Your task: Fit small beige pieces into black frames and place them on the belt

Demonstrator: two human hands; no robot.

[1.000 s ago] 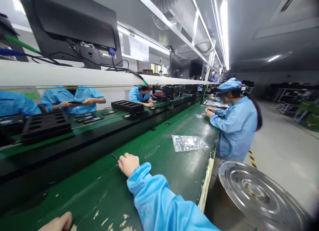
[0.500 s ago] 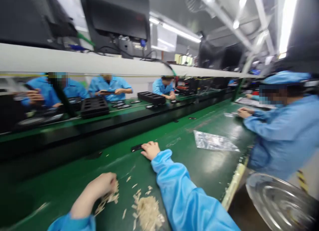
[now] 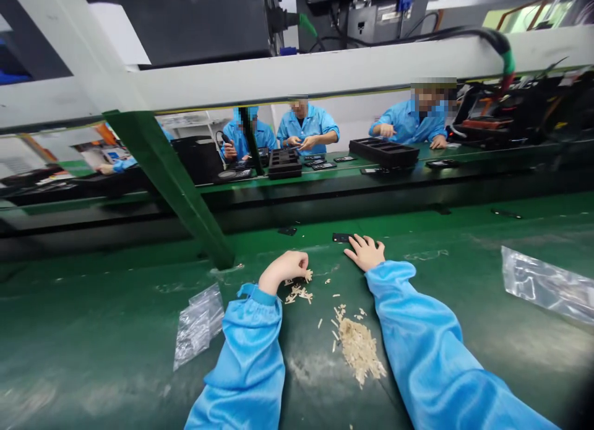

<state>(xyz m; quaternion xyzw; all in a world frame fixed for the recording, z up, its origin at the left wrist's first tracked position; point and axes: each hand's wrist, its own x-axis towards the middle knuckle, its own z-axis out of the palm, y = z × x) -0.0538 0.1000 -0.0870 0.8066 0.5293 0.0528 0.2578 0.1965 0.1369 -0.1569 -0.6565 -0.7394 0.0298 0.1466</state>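
Note:
My left hand (image 3: 285, 268) is curled into a loose fist on the green work surface (image 3: 116, 306), its fingers closed over several small tan pieces (image 3: 299, 289). My right hand (image 3: 366, 252) lies flat with its fingers spread, the fingertips touching a small flat black part (image 3: 340, 237). Between my blue sleeves lies a pile of the same tan pieces (image 3: 359, 349), with loose ones scattered toward the left hand.
A clear plastic bag (image 3: 198, 323) lies left of my left sleeve, another clear bag (image 3: 547, 284) at the right. A slanted green post (image 3: 171, 182) stands ahead left. Beyond a dark conveyor (image 3: 371, 192), several people in blue sit by black trays (image 3: 384, 151).
The view swung left and down. My left hand came forward onto the tan pieces and closed over them. My right hand stayed on the small black part, fingers now spread.

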